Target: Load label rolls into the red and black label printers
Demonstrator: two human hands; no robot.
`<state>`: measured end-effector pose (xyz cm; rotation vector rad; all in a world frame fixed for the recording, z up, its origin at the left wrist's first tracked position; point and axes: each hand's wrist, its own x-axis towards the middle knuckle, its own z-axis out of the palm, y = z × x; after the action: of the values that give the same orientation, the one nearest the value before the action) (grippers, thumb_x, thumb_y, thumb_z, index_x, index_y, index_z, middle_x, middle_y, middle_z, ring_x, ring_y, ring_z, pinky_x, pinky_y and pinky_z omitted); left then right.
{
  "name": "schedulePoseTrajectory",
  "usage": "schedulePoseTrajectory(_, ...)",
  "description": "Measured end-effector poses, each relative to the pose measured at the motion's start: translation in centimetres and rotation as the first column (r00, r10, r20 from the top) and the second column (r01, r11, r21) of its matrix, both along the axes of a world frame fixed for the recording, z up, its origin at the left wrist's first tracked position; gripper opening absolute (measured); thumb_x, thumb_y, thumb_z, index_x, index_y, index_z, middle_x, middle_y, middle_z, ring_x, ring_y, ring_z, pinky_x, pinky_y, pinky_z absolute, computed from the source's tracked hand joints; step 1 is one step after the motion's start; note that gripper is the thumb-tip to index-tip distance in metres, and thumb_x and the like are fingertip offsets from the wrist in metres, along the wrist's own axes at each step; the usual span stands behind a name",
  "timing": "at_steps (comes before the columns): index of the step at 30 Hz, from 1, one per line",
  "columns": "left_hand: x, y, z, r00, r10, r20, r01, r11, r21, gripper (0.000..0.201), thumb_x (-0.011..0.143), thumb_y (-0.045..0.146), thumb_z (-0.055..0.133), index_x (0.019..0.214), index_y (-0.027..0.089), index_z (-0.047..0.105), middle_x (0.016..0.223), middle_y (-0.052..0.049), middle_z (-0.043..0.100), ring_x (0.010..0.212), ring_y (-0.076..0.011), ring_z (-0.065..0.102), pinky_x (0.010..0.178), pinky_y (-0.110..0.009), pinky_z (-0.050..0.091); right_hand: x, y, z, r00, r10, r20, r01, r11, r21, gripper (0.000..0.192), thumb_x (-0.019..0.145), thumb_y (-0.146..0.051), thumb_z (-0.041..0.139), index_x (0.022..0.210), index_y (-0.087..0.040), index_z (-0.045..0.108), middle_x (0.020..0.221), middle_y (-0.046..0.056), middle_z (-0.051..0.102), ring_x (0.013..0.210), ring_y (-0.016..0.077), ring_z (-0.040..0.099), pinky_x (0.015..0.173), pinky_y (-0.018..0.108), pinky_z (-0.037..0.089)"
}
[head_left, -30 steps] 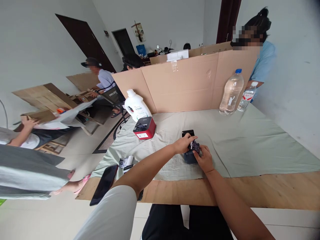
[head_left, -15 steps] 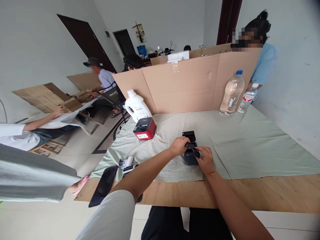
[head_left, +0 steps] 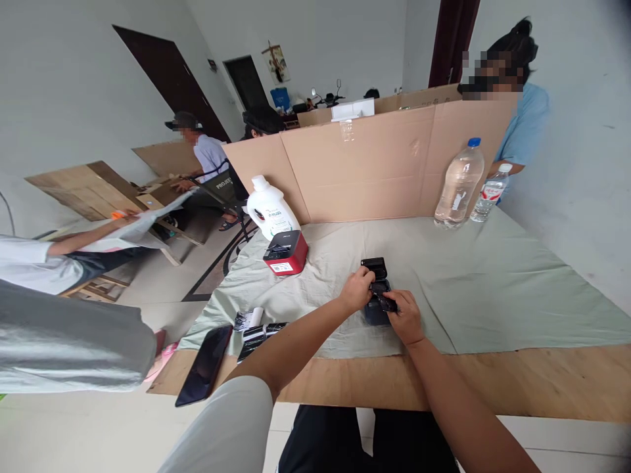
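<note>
A small dark label printer [head_left: 376, 309] with its lid [head_left: 374, 266] raised stands on the pale green cloth [head_left: 473, 282] in front of me. Both hands are on it. My left hand [head_left: 355, 290] grips its left side near the opening. My right hand [head_left: 404, 316] holds its right side, with the fingers pressing a small dark roll [head_left: 383, 297] into the open top. The lower body of the printer is partly hidden by my hands.
A red label printer [head_left: 286, 252] and a white detergent jug [head_left: 270, 209] stand at the left. Two water bottles [head_left: 459, 184] stand by the cardboard screen [head_left: 374, 164]. A phone [head_left: 204, 364] and small rolls [head_left: 249, 320] lie near the plywood table's edge [head_left: 517, 381]. Other people sit at the left and behind the screen.
The small dark roll, held above the printer a second ago, has gone down into the open top. Both hands have closed in on the printer. A person at the left has shifted.
</note>
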<state>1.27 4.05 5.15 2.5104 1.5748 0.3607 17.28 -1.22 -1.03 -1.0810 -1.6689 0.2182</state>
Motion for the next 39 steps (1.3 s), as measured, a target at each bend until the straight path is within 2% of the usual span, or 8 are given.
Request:
schedulePoseTrajectory(6, -0.4, 0.4, 0.0, 0.999, -0.03, 0.019, 0.03, 1.0, -0.005, 0.024, 0.073, 0.008, 0.056, 0.093, 0.021, 0.055, 0.101, -0.005, 0.055, 0.095, -0.0207, 0.056, 0.09, -0.036, 0.045, 0.1, 0.0, -0.1, 1.0, 0.011, 0.011, -0.011, 1.0, -0.001, 0.029, 0.078, -0.012, 0.049, 0.096, -0.026, 0.067, 0.093, 0.005, 0.067, 0.09, 0.0224, 0.058, 0.083, 0.041, 0.051)
schedulePoseTrajectory(11, -0.8, 0.0, 0.5, 0.992, -0.072, 0.099, 0.065, 0.995, 0.08, 0.025, 0.072, 0.007, 0.055, 0.094, 0.02, 0.052, 0.107, -0.007, 0.053, 0.1, -0.0215, 0.054, 0.09, -0.035, 0.045, 0.1, -0.2, -0.3, 1.0, 0.023, 0.009, -0.023, 1.0, 0.018, 0.034, 0.076, -0.011, 0.049, 0.1, -0.027, 0.067, 0.102, 0.006, 0.066, 0.095, 0.0226, 0.059, 0.086, 0.042, 0.052)
schedulePoseTrajectory(16, -0.2, -0.5, -0.3, 0.992, -0.048, 0.115, 0.045, 0.999, 0.025, 0.027, 0.073, 0.007, 0.052, 0.097, 0.02, 0.05, 0.104, -0.007, 0.055, 0.094, -0.0204, 0.055, 0.085, -0.034, 0.045, 0.1, -0.2, -0.5, 1.0, -0.002, 0.0, 0.002, 1.0, 0.021, 0.029, 0.079, -0.014, 0.049, 0.099, -0.026, 0.067, 0.102, 0.006, 0.066, 0.097, 0.0224, 0.06, 0.088, 0.042, 0.051)
schedulePoseTrajectory(22, 0.1, -0.7, -0.6, 0.999, 0.026, 0.047, -0.028, 0.999, 0.035, 0.028, 0.069, 0.009, 0.057, 0.095, 0.02, 0.056, 0.1, -0.006, 0.064, 0.102, -0.0251, 0.055, 0.089, -0.039, 0.041, 0.1, 0.0, -0.4, 0.999, 0.051, 0.009, -0.052, 0.998, 0.032, 0.029, 0.08, -0.012, 0.05, 0.098, -0.025, 0.068, 0.102, 0.006, 0.069, 0.097, 0.0218, 0.061, 0.089, 0.042, 0.051)
schedulePoseTrajectory(30, 0.6, 0.2, 0.4, 0.985, 0.086, -0.146, -0.099, 0.992, -0.077, 0.024, 0.073, 0.011, 0.055, 0.09, 0.021, 0.068, 0.097, -0.005, 0.071, 0.103, -0.0265, 0.055, 0.088, -0.039, 0.043, 0.0, 0.2, -0.6, 0.994, 0.019, 0.108, -0.025, 0.998, 0.059, 0.032, 0.075, -0.008, 0.05, 0.098, -0.022, 0.068, 0.102, 0.005, 0.07, 0.096, 0.023, 0.059, 0.089, 0.043, 0.05)
schedulePoseTrajectory(32, 0.4, 0.5, 0.8, 0.983, 0.041, -0.179, -0.063, 0.991, -0.122, 0.026, 0.073, 0.014, 0.056, 0.094, 0.021, 0.07, 0.103, -0.004, 0.07, 0.106, -0.0256, 0.055, 0.091, -0.035, 0.044, -0.1, 0.1, -0.6, 0.991, 0.011, 0.131, -0.02, 0.998, 0.067, 0.032, 0.075, -0.008, 0.05, 0.098, -0.021, 0.068, 0.101, 0.005, 0.07, 0.095, 0.0228, 0.058, 0.088, 0.042, 0.05)
schedulePoseTrajectory(36, -1.0, 1.1, 1.4, 0.972, -0.183, -0.146, 0.147, 0.962, -0.229, 0.038, 0.075, 0.016, 0.055, 0.111, 0.022, 0.068, 0.121, -0.002, 0.065, 0.111, -0.0224, 0.054, 0.099, -0.03, 0.041, -0.1, 0.0, -0.3, 0.988, 0.007, 0.154, -0.019, 0.997, 0.074, 0.03, 0.076, -0.008, 0.049, 0.096, -0.02, 0.067, 0.098, 0.006, 0.069, 0.094, 0.0225, 0.056, 0.087, 0.041, 0.05)
schedulePoseTrajectory(39, -1.6, 0.9, 1.3, 0.977, -0.195, -0.088, 0.169, 0.956, -0.241, 0.047, 0.077, 0.009, 0.046, 0.116, 0.024, 0.067, 0.121, 0.001, 0.065, 0.113, -0.0204, 0.053, 0.1, -0.03, 0.04, -0.2, -0.2, 0.0, 0.986, 0.012, 0.164, -0.028, 0.995, 0.098, 0.026, 0.076, -0.01, 0.051, 0.093, -0.019, 0.068, 0.096, 0.007, 0.068, 0.093, 0.0229, 0.055, 0.087, 0.041, 0.049)
